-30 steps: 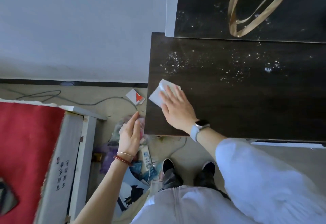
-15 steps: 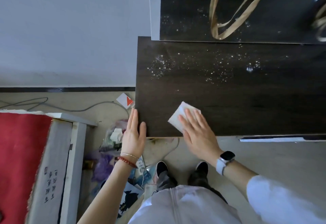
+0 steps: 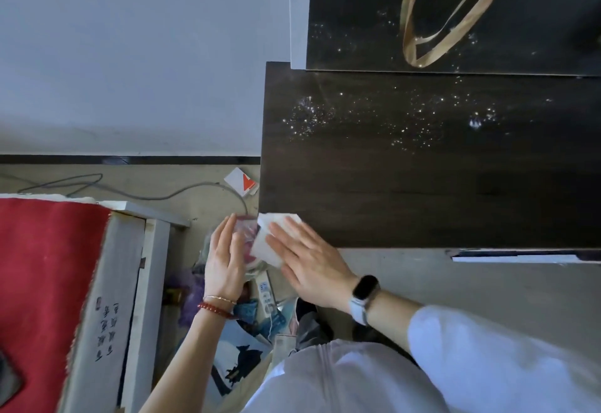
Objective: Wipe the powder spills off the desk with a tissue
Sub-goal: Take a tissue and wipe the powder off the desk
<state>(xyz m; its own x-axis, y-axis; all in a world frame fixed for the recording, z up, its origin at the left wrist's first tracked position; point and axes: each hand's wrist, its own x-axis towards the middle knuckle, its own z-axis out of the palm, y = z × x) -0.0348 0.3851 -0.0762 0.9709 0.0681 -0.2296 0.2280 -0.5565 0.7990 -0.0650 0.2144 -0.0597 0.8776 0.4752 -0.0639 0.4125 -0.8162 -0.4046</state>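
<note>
Your right hand (image 3: 310, 268), fingers flat, presses the tissue (image 3: 270, 238) past the desk (image 3: 422, 191) corner toward your open, empty left hand (image 3: 224, 258); swept powder may miss it.

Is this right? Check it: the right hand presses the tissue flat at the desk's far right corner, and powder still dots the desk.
Not quite. In the head view the right hand presses the tissue at the desk's near left corner, half over the edge. The rest holds: powder still dots the desk farther back.
</note>
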